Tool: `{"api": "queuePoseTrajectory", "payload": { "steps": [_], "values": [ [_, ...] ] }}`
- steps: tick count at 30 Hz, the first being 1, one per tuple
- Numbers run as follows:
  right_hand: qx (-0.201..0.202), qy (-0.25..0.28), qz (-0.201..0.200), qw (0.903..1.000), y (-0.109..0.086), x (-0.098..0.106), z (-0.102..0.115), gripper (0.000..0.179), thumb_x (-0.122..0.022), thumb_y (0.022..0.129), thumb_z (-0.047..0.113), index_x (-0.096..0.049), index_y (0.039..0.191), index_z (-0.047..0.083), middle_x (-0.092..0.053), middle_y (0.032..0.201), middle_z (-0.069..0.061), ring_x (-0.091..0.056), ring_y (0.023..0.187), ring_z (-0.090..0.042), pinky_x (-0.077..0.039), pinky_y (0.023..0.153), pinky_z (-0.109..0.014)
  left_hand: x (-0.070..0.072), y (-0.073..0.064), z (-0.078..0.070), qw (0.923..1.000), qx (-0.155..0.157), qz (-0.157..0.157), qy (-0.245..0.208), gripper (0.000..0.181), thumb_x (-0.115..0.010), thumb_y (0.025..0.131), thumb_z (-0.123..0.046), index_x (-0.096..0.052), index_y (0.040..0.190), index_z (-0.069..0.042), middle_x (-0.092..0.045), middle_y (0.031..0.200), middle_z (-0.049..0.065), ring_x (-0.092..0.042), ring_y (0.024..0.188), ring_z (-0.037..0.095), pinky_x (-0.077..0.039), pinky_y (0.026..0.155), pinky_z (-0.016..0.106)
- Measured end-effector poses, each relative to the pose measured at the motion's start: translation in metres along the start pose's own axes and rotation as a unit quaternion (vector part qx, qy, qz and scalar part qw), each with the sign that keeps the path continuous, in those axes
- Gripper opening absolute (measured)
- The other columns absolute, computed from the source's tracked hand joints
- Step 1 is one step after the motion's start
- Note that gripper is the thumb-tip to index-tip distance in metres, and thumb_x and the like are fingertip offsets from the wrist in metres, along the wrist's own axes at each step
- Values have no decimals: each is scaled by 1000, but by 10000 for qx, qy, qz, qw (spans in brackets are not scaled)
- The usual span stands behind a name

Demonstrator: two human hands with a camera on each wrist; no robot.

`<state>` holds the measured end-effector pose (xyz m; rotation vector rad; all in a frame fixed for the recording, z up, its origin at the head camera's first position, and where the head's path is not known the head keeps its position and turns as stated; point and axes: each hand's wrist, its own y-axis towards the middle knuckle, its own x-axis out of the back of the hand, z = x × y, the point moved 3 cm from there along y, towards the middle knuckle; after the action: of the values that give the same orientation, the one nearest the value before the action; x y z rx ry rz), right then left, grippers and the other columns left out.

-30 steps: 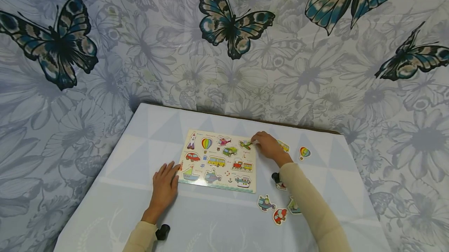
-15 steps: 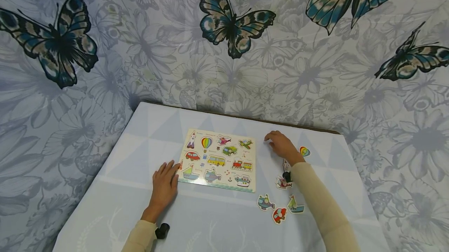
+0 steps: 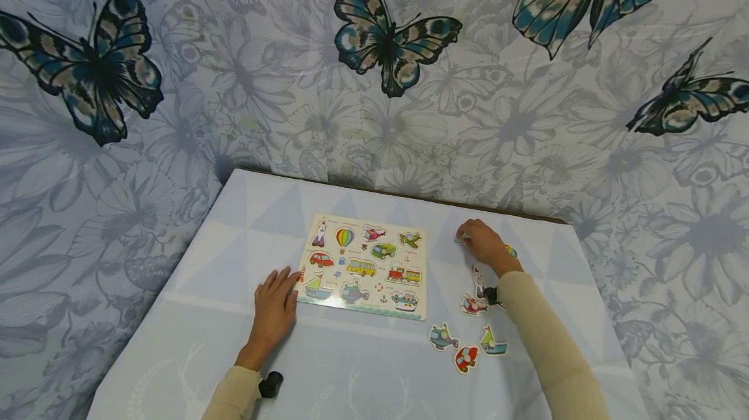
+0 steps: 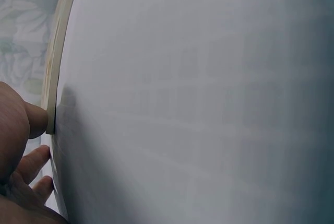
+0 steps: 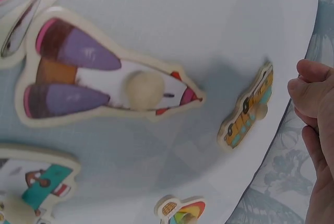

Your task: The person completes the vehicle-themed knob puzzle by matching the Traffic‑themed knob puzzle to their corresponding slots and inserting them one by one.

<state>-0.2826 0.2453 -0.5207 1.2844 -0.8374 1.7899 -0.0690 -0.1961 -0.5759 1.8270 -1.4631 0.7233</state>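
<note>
My left hand [image 3: 275,311] rests at the left edge of a wooden peg puzzle board [image 3: 342,225] printed with vehicles. In the left wrist view a fingertip touches the end of the board's edge, and the other fingers reach the table. My right hand [image 3: 482,242] hovers right of the board, fingers loosely bent, over a yellow bus puzzle piece [image 5: 245,114]. In the right wrist view a gap shows between the thumb tip and the bus's round knob. A rocket piece [image 5: 88,78] lies near that wrist, and a balloon piece [image 3: 512,250] is partly hidden behind the hand.
Loose pieces lie right of the board: a helicopter [image 3: 473,305], a submarine [image 3: 443,337], a red car [image 3: 466,359] and a sailboat [image 3: 493,342]. A ship piece [image 5: 52,179] shows in the right wrist view. The table's back edge meets a butterfly-patterned wall covering [image 3: 398,147].
My right hand has left the airplane at the board's upper right corner and moved right, over the bus piece. The left hand has stayed at the board's left edge.
</note>
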Motion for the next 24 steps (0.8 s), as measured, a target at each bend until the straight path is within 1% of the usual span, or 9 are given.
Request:
{"api": "queuePoseTrajectory", "payload": {
  "steps": [6,9,14,19,24],
  "values": [
    [-191,86,63,9998,-7,2,-14,16,-62,95,-2,-69,108,4,-63,120,-15,-56,118,-38,-49,97,-53,0,-1,-2,9999,-76,-140,-30,40,-58,96,-5,-60,136,-3,-51,146,27,-36,139,51,-22,107,70],
    [-237,74,54,9997,-9,2,-19,15,-62,95,-2,-70,106,5,-63,119,-14,-56,118,-37,-49,97,-53,0,-1,-3,9997,-108,-197,-49,39,-59,95,-5,-60,135,-2,-51,145,27,-36,138,52,-22,106,70],
    [-159,20,86,9998,-10,3,-21,17,-62,94,-4,-71,105,6,-64,117,-14,-56,116,-37,-48,97,-53,0,-2,-2,9996,-132,-249,-32,39,-59,95,-5,-61,134,-2,-52,144,27,-37,137,52,-22,105,70],
    [-112,-107,194,9997,-10,2,-22,20,-63,94,-4,-71,107,8,-65,115,-11,-57,115,-35,-49,97,-51,-1,-1,0,9998,-85,-169,9,39,-59,96,-5,-60,135,-2,-51,145,27,-36,138,52,-22,106,71],
    [-113,-152,370,9991,-12,1,-25,19,-64,95,0,-69,111,8,-65,112,-10,-58,111,-34,-50,94,-51,-3,0,3,10000,62,51,21,40,-57,98,-7,-58,138,-3,-48,149,26,-33,141,50,-20,108,69]
  ]
}}
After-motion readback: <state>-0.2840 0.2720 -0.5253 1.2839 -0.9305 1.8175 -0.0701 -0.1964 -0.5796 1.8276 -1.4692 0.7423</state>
